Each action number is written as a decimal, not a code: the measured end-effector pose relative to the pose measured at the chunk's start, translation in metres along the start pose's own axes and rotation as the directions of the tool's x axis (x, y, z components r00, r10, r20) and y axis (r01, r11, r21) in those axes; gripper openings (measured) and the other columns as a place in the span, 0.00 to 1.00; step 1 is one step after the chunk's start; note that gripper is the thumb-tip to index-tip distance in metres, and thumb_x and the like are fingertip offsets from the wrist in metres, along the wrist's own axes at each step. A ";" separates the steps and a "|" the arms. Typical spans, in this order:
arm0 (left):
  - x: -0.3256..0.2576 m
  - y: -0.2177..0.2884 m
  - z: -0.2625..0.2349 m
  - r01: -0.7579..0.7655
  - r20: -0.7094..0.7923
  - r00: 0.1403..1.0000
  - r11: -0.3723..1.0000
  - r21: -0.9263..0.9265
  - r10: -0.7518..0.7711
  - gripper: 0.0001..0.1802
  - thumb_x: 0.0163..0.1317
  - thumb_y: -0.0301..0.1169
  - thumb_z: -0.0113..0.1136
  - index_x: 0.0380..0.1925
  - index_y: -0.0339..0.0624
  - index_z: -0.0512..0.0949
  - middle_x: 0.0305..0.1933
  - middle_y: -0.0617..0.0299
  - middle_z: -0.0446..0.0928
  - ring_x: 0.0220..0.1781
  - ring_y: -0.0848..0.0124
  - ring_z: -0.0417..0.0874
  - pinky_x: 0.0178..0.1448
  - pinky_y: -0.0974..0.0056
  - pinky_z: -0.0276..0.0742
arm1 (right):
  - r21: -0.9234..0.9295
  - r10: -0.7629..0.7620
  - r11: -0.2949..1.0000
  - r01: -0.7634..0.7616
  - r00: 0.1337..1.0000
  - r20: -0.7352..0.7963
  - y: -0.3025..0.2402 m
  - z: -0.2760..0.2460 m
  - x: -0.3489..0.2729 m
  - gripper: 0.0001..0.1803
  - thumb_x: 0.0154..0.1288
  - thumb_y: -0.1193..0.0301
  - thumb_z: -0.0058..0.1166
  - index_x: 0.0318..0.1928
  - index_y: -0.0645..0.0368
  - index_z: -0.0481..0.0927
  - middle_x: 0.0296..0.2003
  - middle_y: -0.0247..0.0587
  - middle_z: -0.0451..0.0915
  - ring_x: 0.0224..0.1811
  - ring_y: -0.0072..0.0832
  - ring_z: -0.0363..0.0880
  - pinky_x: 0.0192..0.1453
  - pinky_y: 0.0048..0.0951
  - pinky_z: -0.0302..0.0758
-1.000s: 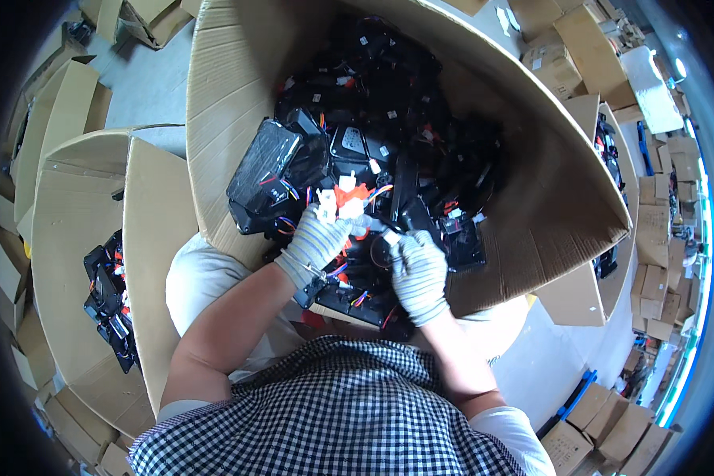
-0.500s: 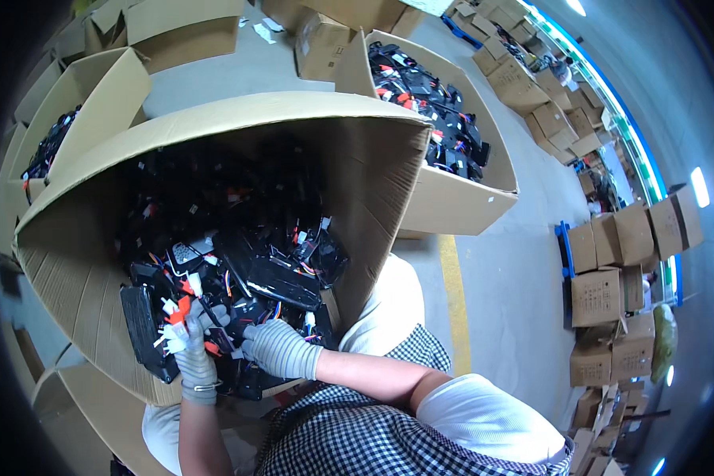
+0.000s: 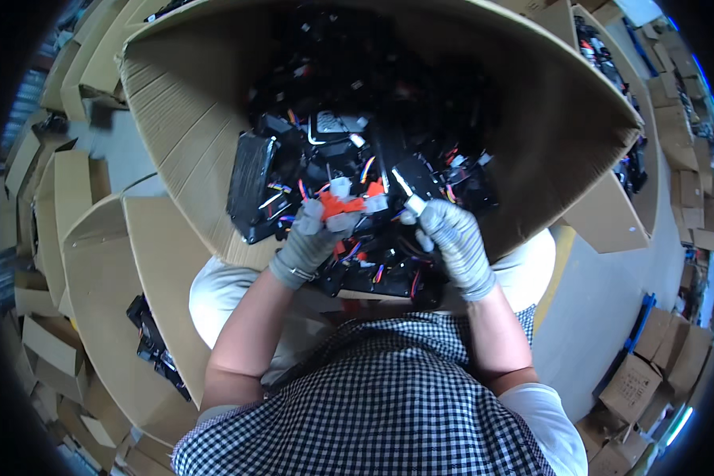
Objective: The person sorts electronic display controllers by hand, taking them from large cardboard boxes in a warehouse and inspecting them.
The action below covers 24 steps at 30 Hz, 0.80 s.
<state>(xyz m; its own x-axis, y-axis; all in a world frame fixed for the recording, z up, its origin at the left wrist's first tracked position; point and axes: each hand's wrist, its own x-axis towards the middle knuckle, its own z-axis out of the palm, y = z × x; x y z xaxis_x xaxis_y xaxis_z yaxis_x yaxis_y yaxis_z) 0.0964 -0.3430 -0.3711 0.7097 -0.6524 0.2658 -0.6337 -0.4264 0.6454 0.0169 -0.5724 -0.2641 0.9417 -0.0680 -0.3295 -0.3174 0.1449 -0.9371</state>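
Observation:
My left hand [image 3: 308, 244], in a grey striped glove, is closed on a bunch of orange and white plastic connectors [image 3: 343, 205]. To its right, my right hand [image 3: 456, 244], gloved the same way, pinches a slim white and silver piece [image 3: 412, 203] whose exact kind I cannot make out. Both hands are at the near side of a large open cardboard box [image 3: 186, 151]. Inside it lie many black plastic-cased units with coloured wires. A black wrapped block [image 3: 250, 186] leans by the left wall, and a flat black unit [image 3: 416, 176] lies just beyond my right hand.
Another carton [image 3: 611, 214] with black units stands at the right. At the left is an open carton [image 3: 103, 317] with several black units [image 3: 157, 345] in it. Stacked boxes [image 3: 635, 389] stand at the lower right. My knees flank the large box.
The view has swung, so the box now sits more centrally. My right hand has come up from the units and now holds the slim piece; my left keeps the orange and white connectors.

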 end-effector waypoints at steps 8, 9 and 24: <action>0.009 0.030 -0.013 0.412 0.205 0.902 0.618 -0.669 -0.379 0.38 0.56 0.62 0.53 0.48 0.35 0.72 0.39 0.57 0.77 0.34 0.70 0.77 0.37 0.68 0.74 | -0.795 -0.197 0.514 0.323 0.946 0.258 0.008 0.003 0.017 0.09 0.63 0.66 0.49 0.33 0.55 0.79 0.24 0.44 0.78 0.28 0.40 0.78 0.31 0.36 0.73; 0.002 0.025 -0.005 0.387 0.218 0.877 0.360 -0.849 -0.429 0.37 0.57 0.61 0.53 0.50 0.36 0.71 0.42 0.54 0.77 0.36 0.67 0.78 0.39 0.67 0.75 | -0.706 -0.086 0.680 0.196 0.978 0.189 0.008 0.007 0.015 0.10 0.63 0.64 0.50 0.32 0.56 0.79 0.23 0.45 0.77 0.26 0.41 0.77 0.30 0.38 0.72; 0.021 0.020 -0.008 -0.122 -0.159 0.976 0.975 0.184 0.152 0.08 0.41 0.33 0.59 0.25 0.46 0.77 0.26 0.59 0.73 0.33 0.57 0.75 0.37 0.55 0.69 | 0.455 0.124 0.849 -0.268 0.939 0.322 0.049 -0.015 0.022 0.13 0.62 0.68 0.53 0.33 0.69 0.81 0.38 0.46 0.80 0.29 0.20 0.75 0.37 0.20 0.70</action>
<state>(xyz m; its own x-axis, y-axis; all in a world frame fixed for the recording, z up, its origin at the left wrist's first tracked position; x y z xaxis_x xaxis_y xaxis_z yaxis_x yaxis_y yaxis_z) 0.1016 -0.3605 -0.3473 0.6447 -0.6020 0.4712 -0.7615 -0.4515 0.4651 0.0203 -0.5811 -0.3194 0.8804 0.2719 -0.3885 -0.4714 0.5903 -0.6552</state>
